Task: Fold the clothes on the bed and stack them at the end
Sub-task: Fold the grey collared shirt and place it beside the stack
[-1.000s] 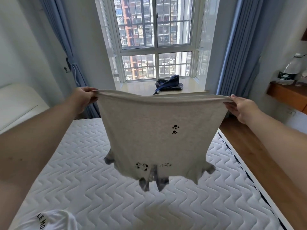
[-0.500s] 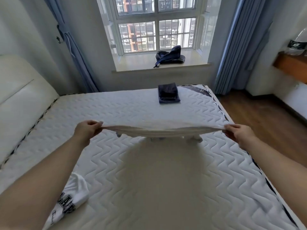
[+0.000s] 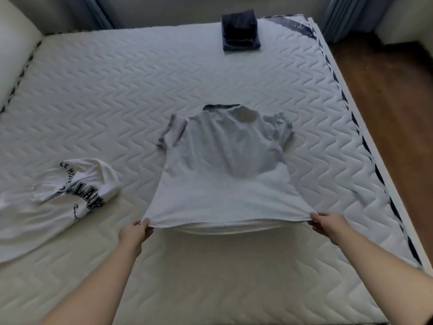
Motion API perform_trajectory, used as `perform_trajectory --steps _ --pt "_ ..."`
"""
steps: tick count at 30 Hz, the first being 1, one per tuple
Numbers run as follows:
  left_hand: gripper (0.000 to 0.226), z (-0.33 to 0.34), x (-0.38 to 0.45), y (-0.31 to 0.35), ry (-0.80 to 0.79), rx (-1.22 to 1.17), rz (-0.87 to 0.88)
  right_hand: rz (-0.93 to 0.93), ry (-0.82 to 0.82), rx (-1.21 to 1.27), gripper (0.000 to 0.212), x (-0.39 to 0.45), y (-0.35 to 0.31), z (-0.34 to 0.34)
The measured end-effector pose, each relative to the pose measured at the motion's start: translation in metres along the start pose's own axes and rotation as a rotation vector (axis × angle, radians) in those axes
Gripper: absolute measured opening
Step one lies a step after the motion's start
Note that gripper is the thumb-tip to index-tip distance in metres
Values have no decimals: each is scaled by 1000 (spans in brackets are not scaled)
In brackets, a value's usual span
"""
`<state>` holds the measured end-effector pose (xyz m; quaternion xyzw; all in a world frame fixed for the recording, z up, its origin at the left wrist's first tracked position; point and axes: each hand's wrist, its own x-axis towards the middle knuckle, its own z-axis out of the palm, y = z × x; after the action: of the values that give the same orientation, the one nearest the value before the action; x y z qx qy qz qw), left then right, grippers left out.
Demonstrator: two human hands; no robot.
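Lowered onto quilted mattress (image 3: 117, 90), soft grey T-shirt (image 3: 222, 165) lies flat, left hand (image 3: 134, 233) and right hand (image 3: 328, 225) pinching its hem

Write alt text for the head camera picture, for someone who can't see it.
Two hands, the left hand and right hand, pinch the hem corners of a grey T-shirt spread over a white quilted mattress. A crumpled white shirt with black lettering lies to its left, and a folded dark garment sits at the far edge.
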<state>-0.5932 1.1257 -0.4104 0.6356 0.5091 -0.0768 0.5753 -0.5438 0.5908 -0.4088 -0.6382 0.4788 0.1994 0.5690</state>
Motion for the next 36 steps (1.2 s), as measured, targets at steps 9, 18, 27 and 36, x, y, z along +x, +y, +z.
perform_trajectory --steps 9,18,27,36 --pt "11 -1 22 -133 37 22 -103 44 126 -94 30 59 114 1" --pt "23 -4 36 -196 84 108 -180 -3 184 -282 28 86 178 -25" --pt "22 -16 40 -234 114 201 -199 26 162 -502 22 88 216 -33" --pt "25 -18 46 -254 143 517 -111 -14 205 -834 27 76 215 -22"
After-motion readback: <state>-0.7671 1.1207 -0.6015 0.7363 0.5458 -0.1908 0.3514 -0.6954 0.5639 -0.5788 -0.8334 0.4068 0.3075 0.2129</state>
